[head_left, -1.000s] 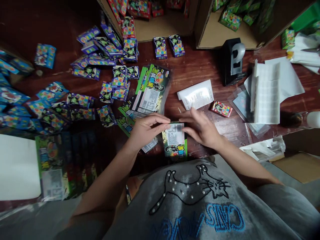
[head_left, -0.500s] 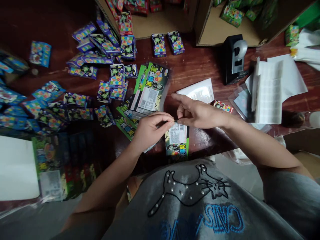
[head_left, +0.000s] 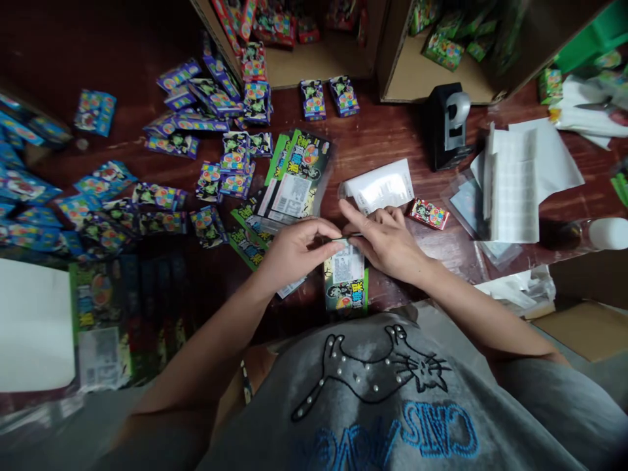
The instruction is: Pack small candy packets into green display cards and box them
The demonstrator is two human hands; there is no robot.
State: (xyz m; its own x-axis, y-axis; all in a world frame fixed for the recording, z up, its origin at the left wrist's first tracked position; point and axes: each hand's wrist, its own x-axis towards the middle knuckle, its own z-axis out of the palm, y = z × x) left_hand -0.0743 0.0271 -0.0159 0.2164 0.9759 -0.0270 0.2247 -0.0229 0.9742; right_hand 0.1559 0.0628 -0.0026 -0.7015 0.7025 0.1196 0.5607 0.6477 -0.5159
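Nearest the body, a grey shirt (head_left: 363, 366) bearing an embroidered cat faces the counter (head_left: 360, 140). Just beyond it, a printed packet (head_left: 347, 278) with a pale label lies between the hands, its lower end toward the shirt. The left hand (head_left: 297, 252) pinches the upper edge of the packet between thumb and fingers; the right hand (head_left: 390, 245) grips the same edge from the other side, its index finger extended. To the left, a white board (head_left: 34, 327) adjoins a clear pouch with a green-edged card (head_left: 101, 301). To the right stands a white cap (head_left: 607, 233) on a dark bottle lying sideways.

Farther out, overlapping printed packets (head_left: 297, 176) lie just past the left hand. A folded white sheet (head_left: 380, 186) and a small red box (head_left: 428, 214) lie past the right hand, with label sheets (head_left: 515, 186) beyond. Purple boxes (head_left: 235, 154) and blue boxes (head_left: 29, 190) are scattered at left. A tape dispenser (head_left: 447, 127) stands at right. Farthest away, two open cardboard cartons (head_left: 314, 69) contain red boxes (head_left: 275, 26) and green boxes (head_left: 444, 52) respectively.
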